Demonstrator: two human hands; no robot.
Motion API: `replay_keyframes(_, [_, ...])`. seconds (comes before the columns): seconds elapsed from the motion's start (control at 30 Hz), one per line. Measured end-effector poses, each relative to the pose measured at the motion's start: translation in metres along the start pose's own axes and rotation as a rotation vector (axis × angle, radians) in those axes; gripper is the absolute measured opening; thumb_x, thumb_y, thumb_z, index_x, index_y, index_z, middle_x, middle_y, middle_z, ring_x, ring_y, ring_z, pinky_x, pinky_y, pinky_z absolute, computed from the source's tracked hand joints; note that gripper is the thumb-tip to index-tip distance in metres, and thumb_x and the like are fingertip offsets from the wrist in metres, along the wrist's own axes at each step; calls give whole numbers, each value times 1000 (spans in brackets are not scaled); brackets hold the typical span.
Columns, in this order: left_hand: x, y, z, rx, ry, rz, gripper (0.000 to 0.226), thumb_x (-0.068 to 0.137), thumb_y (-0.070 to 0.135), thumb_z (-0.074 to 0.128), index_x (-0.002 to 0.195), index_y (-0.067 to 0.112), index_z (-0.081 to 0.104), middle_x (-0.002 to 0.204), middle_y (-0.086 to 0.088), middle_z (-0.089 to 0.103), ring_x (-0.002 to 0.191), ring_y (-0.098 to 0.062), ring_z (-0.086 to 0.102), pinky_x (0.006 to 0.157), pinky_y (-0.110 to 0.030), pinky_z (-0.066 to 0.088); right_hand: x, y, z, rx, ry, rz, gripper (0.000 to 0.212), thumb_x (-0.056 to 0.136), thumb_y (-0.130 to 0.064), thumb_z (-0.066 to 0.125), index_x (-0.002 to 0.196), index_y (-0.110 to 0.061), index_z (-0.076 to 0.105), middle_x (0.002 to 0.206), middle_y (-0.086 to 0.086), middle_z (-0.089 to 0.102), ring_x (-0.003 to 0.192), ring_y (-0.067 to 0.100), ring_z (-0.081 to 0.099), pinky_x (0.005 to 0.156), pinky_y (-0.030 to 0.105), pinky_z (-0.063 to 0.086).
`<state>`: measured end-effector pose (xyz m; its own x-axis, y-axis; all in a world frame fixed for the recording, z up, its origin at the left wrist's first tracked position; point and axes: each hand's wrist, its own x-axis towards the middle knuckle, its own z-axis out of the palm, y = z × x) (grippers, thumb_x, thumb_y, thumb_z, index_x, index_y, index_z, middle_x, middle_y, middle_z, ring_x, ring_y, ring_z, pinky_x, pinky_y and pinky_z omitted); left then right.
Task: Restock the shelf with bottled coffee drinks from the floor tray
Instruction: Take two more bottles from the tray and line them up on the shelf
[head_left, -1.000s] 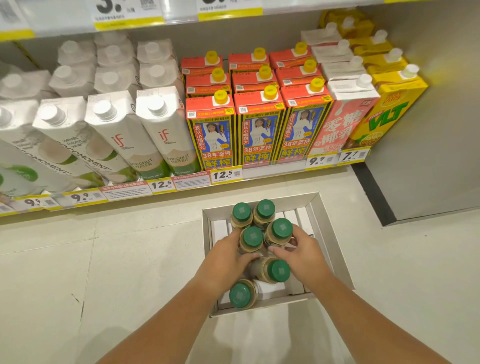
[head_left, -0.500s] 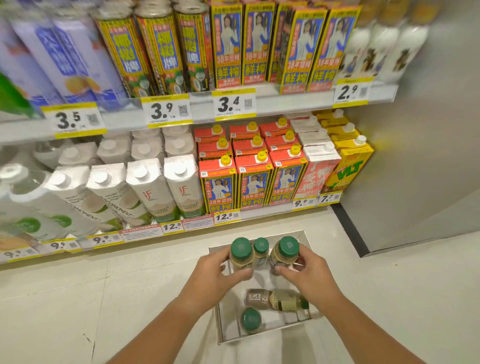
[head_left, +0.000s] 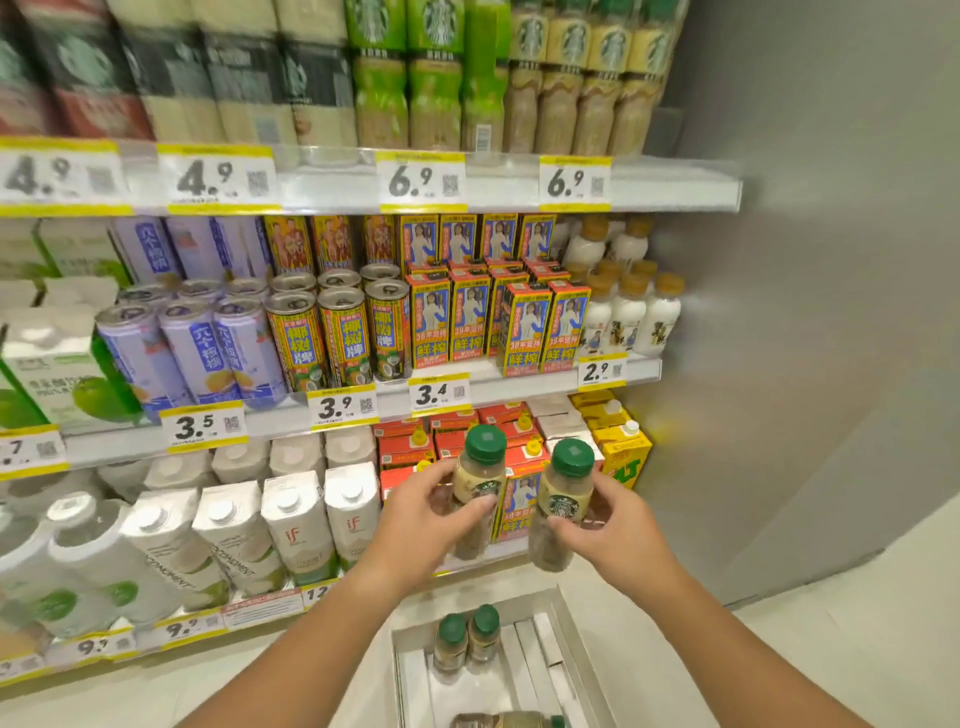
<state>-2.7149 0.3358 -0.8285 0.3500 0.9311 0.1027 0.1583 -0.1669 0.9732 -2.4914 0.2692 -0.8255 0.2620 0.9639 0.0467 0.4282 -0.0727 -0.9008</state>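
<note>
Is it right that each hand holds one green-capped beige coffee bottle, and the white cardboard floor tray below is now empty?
Not quite. The head view shows the left hand and right hand each holding one green-capped beige coffee bottle, but the white cardboard floor tray is not empty: two upright bottles stand in it and another lies on its side near the bottom edge.

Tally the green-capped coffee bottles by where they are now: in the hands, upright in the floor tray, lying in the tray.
In the hands: 2, left hand holds bottle, right hand holds bottle
Upright in tray: 2
Lying in tray: 1
Total: 5
</note>
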Motion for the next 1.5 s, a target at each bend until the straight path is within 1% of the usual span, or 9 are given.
replay_keyframes(0.2, [45, 94, -9, 16, 19, 148, 19, 86, 24, 76, 104, 27, 73, 101, 8, 77, 96, -15, 72, 89, -36, 58, 31, -77, -55, -8, 76, -147, 31, 74, -9, 81, 96, -27, 70, 84, -11, 76, 78, 2, 69, 69, 8, 49])
replay_keyframes(0.4, [92, 196, -2, 33, -2, 307, 17, 89, 23, 72, 106, 21, 74, 99, 7, 77, 93, -11, 72, 80, -23, 56, 74, -139, -116, 21, 112, -299, 31, 74, -9, 80, 92, -33, 71, 88, -12, 77, 80, 8, 70, 73, 21, 56])
replay_keyframes(0.53, [122, 260, 9, 30, 26, 405, 10, 92, 19, 68, 100, 20, 74, 81, 16, 75, 74, 1, 68, 65, -11, 47, 102, -184, -158, 33, 122, -392, 28, 77, -9, 79, 95, -30, 73, 87, -10, 77, 77, 5, 69, 73, 18, 54])
replay_keyframes(0.67, [155, 315, 19, 50, 101, 447, 16, 92, 34, 68, 85, 20, 72, 73, 8, 73, 71, -9, 68, 65, -26, 55, 138, -226, -199, 44, 115, -476, 23, 74, -23, 77, 96, -29, 73, 89, -7, 78, 82, 11, 71, 77, 30, 58])
replay_keyframes(0.87, [213, 377, 19, 38, 179, 458, 22, 94, 39, 64, 103, 22, 74, 96, -3, 77, 85, -16, 73, 73, -29, 56, 209, -273, -257, 83, 191, -527, 23, 80, -19, 78, 99, -29, 68, 93, -7, 77, 88, 11, 72, 78, 34, 60])
replay_keyframes(0.97, [239, 385, 13, 40, 249, 421, 23, 95, 40, 61, 111, 25, 70, 101, 2, 76, 90, -16, 73, 78, -33, 56, 245, -279, -277, 105, 212, -518, 24, 80, -22, 79, 99, -29, 66, 96, -7, 76, 91, 12, 72, 82, 40, 60])
replay_keyframes(1.1, [263, 367, 12, 107, 317, 310, 38, 98, 47, 52, 127, 24, 58, 116, 8, 70, 108, -14, 65, 100, -43, 50, 281, -270, -283, 96, 237, -473, 23, 81, -24, 77, 101, -30, 67, 96, -9, 75, 92, 11, 70, 85, 44, 59])
replay_keyframes(1.27, [274, 343, 21, 154, 361, 197, 40, 104, 36, 44, 142, 23, 41, 134, 4, 56, 125, -17, 51, 112, -44, 40, 310, -246, -274, 94, 231, -425, 32, 84, -27, 74, 115, -26, 66, 96, -14, 70, 89, 2, 64, 74, 29, 53])
replay_keyframes(1.5, [282, 318, 27, 200, 411, 120, 43, 105, 37, 40, 145, 24, 36, 135, 6, 52, 126, -16, 48, 110, -39, 38, 333, -219, -266, 103, 211, -362, 38, 85, -25, 73, 122, -20, 65, 102, -5, 72, 96, 14, 67, 87, 39, 56])
